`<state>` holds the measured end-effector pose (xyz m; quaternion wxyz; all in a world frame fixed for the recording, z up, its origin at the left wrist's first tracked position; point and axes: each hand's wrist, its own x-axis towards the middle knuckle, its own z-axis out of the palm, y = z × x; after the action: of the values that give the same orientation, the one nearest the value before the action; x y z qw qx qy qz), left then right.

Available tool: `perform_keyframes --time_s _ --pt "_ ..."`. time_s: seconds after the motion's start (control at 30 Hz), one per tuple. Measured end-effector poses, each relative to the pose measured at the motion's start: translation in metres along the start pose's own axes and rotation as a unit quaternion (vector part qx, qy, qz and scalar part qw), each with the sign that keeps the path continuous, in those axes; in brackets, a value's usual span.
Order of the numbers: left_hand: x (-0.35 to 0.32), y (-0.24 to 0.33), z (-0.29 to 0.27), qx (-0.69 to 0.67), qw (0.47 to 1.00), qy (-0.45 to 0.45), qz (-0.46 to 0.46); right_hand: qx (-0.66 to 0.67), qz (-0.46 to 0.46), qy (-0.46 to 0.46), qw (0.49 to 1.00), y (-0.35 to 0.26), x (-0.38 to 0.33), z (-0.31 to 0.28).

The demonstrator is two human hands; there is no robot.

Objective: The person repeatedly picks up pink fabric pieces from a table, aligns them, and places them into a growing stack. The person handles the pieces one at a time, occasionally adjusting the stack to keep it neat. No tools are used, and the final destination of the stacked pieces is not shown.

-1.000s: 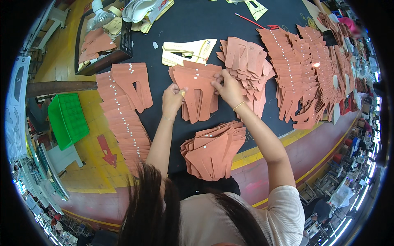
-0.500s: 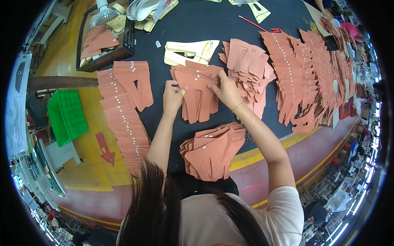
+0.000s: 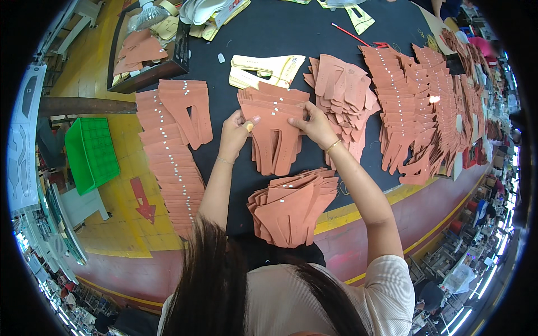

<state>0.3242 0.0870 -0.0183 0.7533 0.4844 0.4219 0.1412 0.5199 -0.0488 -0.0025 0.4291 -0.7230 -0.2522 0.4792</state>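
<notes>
Between my two hands is a small fanned bunch of salmon-coloured cut leather pieces [image 3: 274, 122], each with a long slot and small white stickers. My left hand [image 3: 236, 134] pinches the left edge of the front piece, thumb on top, with a yellow wrap on the thumb. Its right edge is pinched between the thumb and fingers of my right hand [image 3: 317, 126]. The rear pieces show in steps above the front one. Nearer to me sits a thick pile of like pieces [image 3: 294, 210]. Beyond my hands lie pale yellow patterned pieces [image 3: 266, 70].
On the dark table [image 3: 269, 33], an overlapping row of leather pieces [image 3: 168, 157] runs along the left. A heaped pile [image 3: 344, 95] and long rows [image 3: 392, 106] lie to the right. An open box of scraps [image 3: 148, 78] and a red pen [image 3: 350, 35] are farther back.
The front leather piece has shifted downward and stands straighter over the bunch. My right hand has moved from the upper right corner to lower on the right edge. The view has shifted slightly.
</notes>
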Motion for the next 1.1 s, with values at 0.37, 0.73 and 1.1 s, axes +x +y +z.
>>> perform_keyframes --time_s 0.37,0.73,1.1 --pt "0.003 -0.022 0.013 0.039 0.995 0.077 0.040 -0.196 -0.111 0.114 0.968 0.008 -0.013 0.000" --pt "0.004 -0.041 0.011 0.186 0.964 0.162 0.099 -0.345 -0.186 0.095 0.915 -0.005 -0.019 0.006" --pt "-0.032 -0.012 0.001 0.006 1.000 -0.002 0.014 -0.121 -0.152 -0.054 0.979 -0.014 -0.037 0.003"
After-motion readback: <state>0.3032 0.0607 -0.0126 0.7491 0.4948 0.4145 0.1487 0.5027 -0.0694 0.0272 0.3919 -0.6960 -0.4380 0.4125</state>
